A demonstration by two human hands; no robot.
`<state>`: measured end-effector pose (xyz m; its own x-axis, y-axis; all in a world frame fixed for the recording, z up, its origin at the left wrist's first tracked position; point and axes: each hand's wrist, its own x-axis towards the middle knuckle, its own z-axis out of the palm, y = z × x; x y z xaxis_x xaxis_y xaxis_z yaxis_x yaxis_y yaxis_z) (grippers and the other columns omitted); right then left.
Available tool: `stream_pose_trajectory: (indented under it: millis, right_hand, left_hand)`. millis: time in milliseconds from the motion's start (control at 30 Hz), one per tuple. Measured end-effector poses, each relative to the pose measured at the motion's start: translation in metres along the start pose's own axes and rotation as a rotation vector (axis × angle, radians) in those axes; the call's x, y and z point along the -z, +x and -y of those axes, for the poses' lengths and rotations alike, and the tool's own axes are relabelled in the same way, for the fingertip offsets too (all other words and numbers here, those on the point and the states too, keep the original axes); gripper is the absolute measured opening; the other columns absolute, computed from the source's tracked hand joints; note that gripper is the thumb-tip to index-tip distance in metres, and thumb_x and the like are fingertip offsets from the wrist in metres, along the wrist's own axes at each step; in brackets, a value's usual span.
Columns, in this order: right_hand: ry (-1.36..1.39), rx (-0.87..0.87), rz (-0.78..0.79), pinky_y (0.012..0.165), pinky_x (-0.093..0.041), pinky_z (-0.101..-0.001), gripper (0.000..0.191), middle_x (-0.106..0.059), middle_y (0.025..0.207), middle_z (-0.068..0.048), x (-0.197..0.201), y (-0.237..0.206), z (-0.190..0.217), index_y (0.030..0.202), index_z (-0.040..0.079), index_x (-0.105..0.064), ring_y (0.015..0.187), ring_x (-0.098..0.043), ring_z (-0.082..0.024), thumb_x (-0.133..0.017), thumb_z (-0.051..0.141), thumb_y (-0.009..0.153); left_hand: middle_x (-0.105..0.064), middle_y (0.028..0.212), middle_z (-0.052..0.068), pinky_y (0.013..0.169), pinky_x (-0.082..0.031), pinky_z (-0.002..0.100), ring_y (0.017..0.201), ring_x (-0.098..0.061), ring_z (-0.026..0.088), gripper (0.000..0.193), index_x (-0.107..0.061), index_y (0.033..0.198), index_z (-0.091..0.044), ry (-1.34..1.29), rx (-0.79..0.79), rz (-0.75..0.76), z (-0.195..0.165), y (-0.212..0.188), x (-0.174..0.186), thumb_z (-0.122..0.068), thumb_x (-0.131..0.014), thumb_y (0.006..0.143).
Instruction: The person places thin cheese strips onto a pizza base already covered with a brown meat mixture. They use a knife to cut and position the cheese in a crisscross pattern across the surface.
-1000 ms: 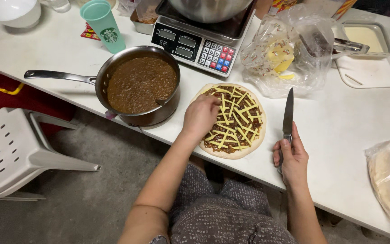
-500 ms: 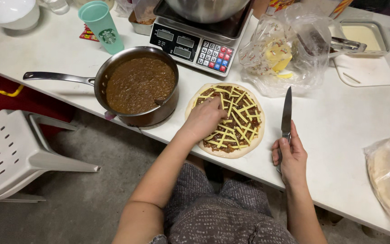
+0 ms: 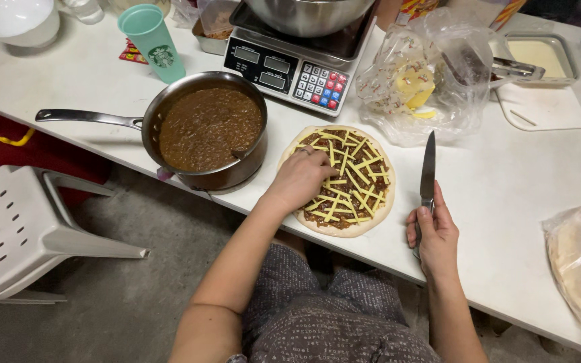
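At the far left of the white tabletop (image 3: pixel 546 269) stand a white bowl (image 3: pixel 15 20) and a teal cup (image 3: pixel 150 40); beside them a saucepan (image 3: pixel 210 131) of brown sauce points its handle leftward. Next comes the round flatbread (image 3: pixel 341 180), spread with sauce and yellow cheese strips. The left hand (image 3: pixel 302 178) lies flat on its near-left part, fingers loosely together, seemingly pressing the strips down rather than pinching one. Just right of the flatbread, the right hand (image 3: pixel 435 235) has its grip closed around the handle of a knife (image 3: pixel 428 171), whose blade points away from the person, its long axis running alongside the flatbread's right edge. A scale (image 3: pixel 290 64) and a clear bag (image 3: pixel 432 81) sit behind.
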<state>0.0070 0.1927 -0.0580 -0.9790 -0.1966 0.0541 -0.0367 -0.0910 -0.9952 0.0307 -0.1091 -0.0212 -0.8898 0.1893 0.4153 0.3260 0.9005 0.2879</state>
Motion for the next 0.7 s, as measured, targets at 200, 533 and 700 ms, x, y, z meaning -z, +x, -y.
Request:
stream_pose_trajectory:
  millis: [200,533,700]
  right_hand:
    - [-0.008,0.000,-0.009,0.047,-0.042,-0.0218,0.060,-0.058,0.083,-0.005,0.000,0.002,-0.001,0.164,0.012,-0.035,0.057,-0.048,-0.008,-0.047,0.006,0.106]
    - [-0.003,0.015,0.010,0.047,-0.042,-0.0219,0.060,-0.058,0.083,-0.005,-0.002,0.000,0.003,0.164,0.011,-0.034,0.057,-0.048,-0.008,-0.047,0.007,0.106]
    - [-0.013,-0.089,0.104,0.043,-0.042,-0.0239,0.063,-0.060,0.079,-0.007,-0.003,-0.013,0.014,0.163,0.013,-0.035,0.053,-0.050,-0.010,-0.050,0.010,0.103]
  left_hand:
    - [-0.069,0.099,0.008,0.093,-0.050,0.043,0.100,-0.062,0.029,0.012,-0.080,0.089,-0.009,0.089,0.077,0.070,-0.002,0.002,0.002,-0.012,-0.070,0.083]
    - [-0.072,0.105,0.009,0.094,-0.052,0.042,0.103,-0.065,0.030,0.026,-0.078,0.108,-0.009,-0.035,0.108,-0.034,-0.001,-0.002,0.002,-0.005,-0.066,0.085]
    - [-0.073,0.119,0.012,0.100,-0.055,0.038,0.111,-0.070,0.028,0.026,-0.074,0.121,-0.006,-0.469,0.237,-0.242,-0.011,-0.004,0.012,-0.006,-0.063,0.097]
